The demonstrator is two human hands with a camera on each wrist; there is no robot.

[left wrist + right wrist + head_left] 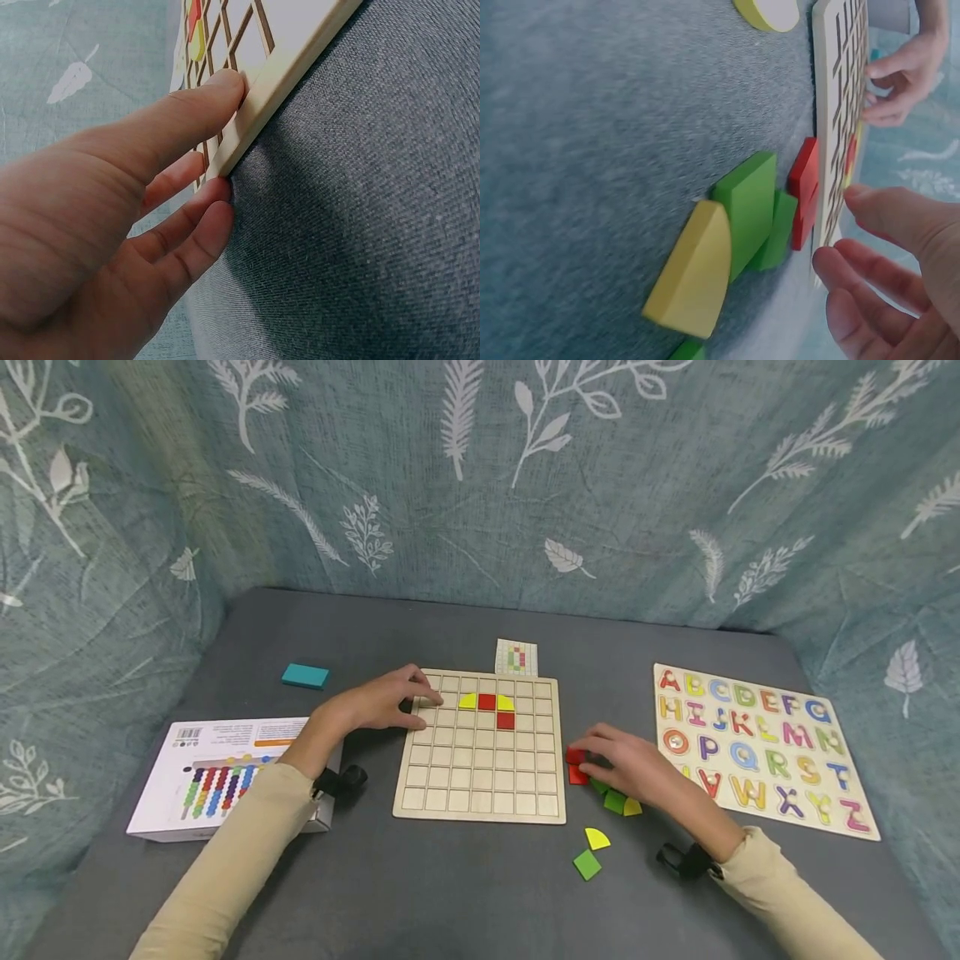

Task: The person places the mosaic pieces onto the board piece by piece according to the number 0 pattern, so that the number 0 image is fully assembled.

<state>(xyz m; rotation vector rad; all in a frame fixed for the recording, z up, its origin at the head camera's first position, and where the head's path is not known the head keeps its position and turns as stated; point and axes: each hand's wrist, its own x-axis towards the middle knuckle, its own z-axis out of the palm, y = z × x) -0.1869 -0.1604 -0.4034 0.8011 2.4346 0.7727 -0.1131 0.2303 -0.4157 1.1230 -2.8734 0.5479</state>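
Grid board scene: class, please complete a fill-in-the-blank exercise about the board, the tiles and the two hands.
1. The left hand rests on the wooden grid board's ____ edge.
2. The square tiles already set in the board are ____.
3. The right hand reaches a ____ tile beside the board.

Missing words: left; red; red

Left hand (382, 702) extended forward, fingers straight, thumb apart, forearm angled inward. Right hand (630, 766) lies palm down, fingers loosely curled, pointing left.
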